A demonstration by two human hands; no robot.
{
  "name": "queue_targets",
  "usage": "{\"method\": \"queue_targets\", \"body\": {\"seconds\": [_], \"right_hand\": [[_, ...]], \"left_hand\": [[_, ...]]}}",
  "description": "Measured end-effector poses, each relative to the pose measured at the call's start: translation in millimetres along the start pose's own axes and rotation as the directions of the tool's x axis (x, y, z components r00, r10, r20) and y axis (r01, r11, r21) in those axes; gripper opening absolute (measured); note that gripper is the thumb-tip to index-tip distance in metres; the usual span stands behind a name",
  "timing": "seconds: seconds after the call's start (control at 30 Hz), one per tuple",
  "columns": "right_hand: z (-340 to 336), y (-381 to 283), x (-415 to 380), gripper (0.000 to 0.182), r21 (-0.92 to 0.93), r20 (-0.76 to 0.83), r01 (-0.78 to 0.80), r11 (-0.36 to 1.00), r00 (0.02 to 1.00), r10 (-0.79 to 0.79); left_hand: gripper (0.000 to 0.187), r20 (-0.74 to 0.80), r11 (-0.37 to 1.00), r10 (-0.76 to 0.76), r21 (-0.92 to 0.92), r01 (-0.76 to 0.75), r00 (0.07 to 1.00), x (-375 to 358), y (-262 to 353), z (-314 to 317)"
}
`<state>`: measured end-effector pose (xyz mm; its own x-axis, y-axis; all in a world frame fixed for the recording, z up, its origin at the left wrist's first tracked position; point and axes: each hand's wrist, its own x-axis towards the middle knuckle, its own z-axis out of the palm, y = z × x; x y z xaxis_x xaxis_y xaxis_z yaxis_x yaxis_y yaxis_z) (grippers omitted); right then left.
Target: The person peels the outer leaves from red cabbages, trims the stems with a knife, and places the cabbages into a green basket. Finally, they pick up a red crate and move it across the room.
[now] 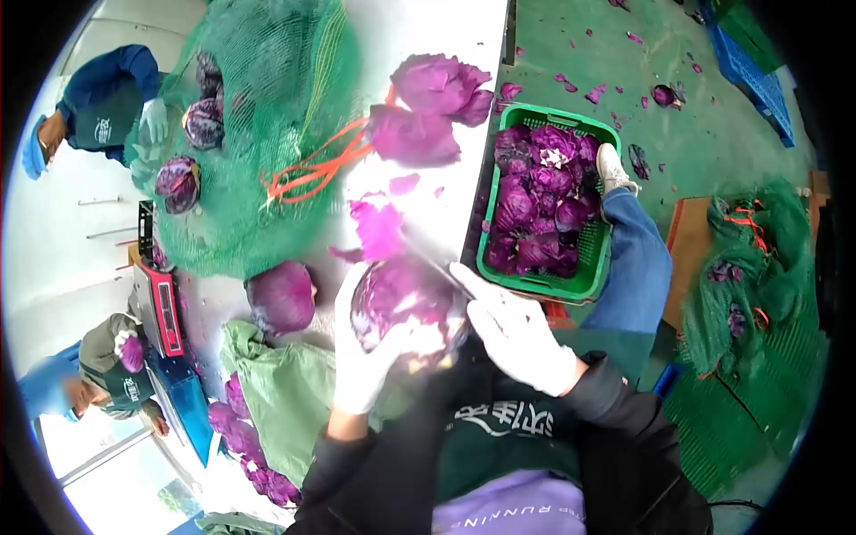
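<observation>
My left hand [361,352], in a white glove, cups a red cabbage [401,299] from the left and below, over the near edge of the white table [392,36]. My right hand [517,334], also gloved in white, grips a knife [428,259] whose blade lies across the top of that cabbage. Loose purple leaves [379,227] lie on the table just beyond it.
A green crate [584,285] of cabbage trimmings stands on the floor at right, beside my leg [637,267]. A whole cabbage [281,297] and a green net sack [267,107] of cabbages lie on the table. Two other workers are at the left, near a red scale [160,308].
</observation>
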<state>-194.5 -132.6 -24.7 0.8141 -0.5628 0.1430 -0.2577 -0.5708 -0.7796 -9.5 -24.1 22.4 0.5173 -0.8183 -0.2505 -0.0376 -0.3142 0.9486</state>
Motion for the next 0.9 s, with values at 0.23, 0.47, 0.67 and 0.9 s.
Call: {"method": "queue_targets", "body": {"seconds": [0.23,0.47,0.67,0.9], "right_hand": [[-5.1,-38.0,6.1,0.052,-0.213,-0.107,-0.053,0.976,0.994,0.031],[-14.6,43.9,23.3,0.039,-0.258,-0.372,0.026,0.966,0.920,-0.124],[5.4,-45.8,-25.4,0.045,0.084,-0.060,-0.268,0.960,0.960,0.274],[29.3,-13.2,-9.4,0.043,-0.013,-0.300,-0.063,0.998,0.952,0.056]], "left_hand": [[0.077,-0.003,0.985,0.026,-0.168,-0.027,1.000,-1.5,-15.6,-1.2],[0.075,-0.072,0.954,0.116,-0.269,-0.131,0.991,-10.5,-23.0,-0.8],[0.071,-0.265,0.940,0.115,-0.284,-0.192,0.957,-18.8,-32.5,12.8],[0.070,-0.251,0.957,0.131,-0.221,-0.189,0.959,-22.6,-26.9,17.4]]}}
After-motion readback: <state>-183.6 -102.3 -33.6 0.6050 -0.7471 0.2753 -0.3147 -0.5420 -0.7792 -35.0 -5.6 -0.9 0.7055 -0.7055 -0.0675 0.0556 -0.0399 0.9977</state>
